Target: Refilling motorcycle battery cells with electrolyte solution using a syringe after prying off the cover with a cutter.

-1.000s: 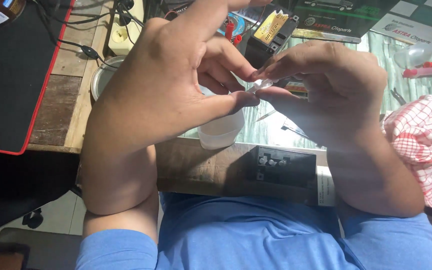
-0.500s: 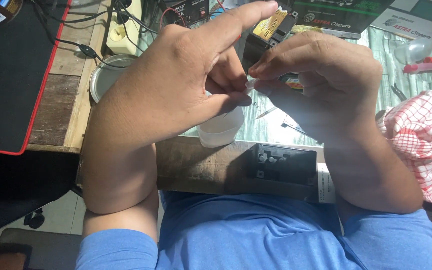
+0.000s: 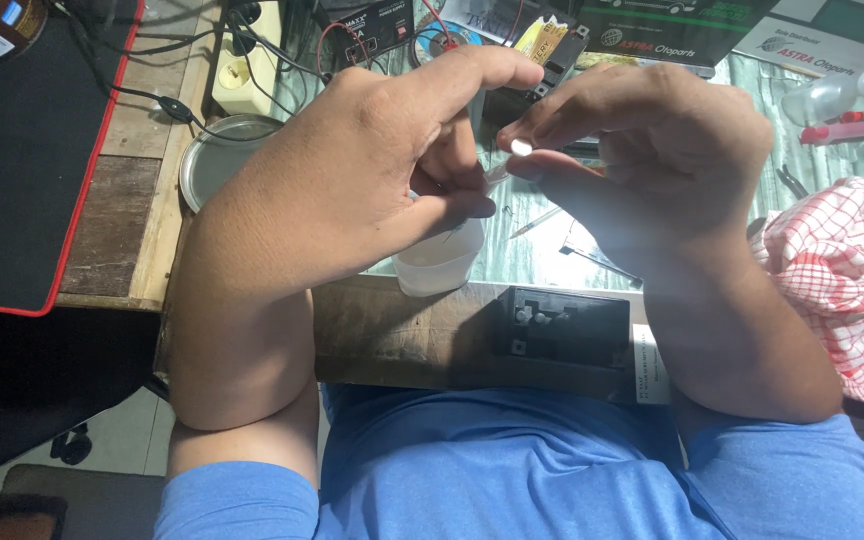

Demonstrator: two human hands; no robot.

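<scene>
Blue short-sleeved shirt (image 3: 512, 470), bare forearms

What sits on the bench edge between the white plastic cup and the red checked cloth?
Head view: a black battery-like box with white top caps lies between the white plastic cup and the red checked cloth; the right hand hovers above.

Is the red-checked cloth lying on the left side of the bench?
No, the red-checked cloth lies at the right edge, beyond the right hand.

A red-and-white checked cloth (image 3: 832, 270), a translucent white plastic cup (image 3: 439, 262), a red-edged black mat (image 3: 22, 150), a blue shirt (image 3: 512, 470) and a round silver metal lid (image 3: 214, 158).
</scene>
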